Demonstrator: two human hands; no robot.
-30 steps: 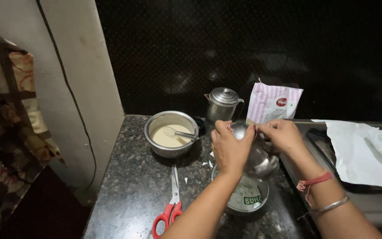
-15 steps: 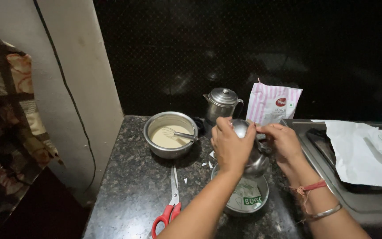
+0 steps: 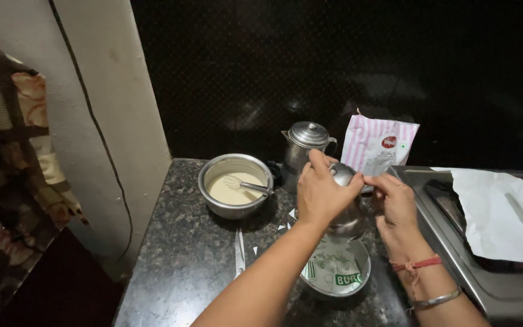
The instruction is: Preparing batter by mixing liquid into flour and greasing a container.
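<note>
My left hand (image 3: 322,195) is wrapped around a small round steel container (image 3: 345,174), holding it above a steel bowl (image 3: 363,284). My right hand (image 3: 396,204) is on the container's right side, with thumb and forefinger pinched at its top edge. My hands hide most of the container's body. A green and white packet (image 3: 333,271) lies inside the bowl.
A steel pot (image 3: 213,206) of pale batter with a whisk (image 3: 244,185) stands at the left. Behind are a lidded steel jug (image 3: 305,140) and a pink striped pouch (image 3: 375,145). Scissors (image 3: 239,253) and paper scraps lie on the dark stone counter (image 3: 177,254). White paper (image 3: 503,212) covers a steel tray at right.
Both hands have stayed on the steel container above the bowl. My right hand dropped slightly, then its fingers came back to the container's top edge.
</note>
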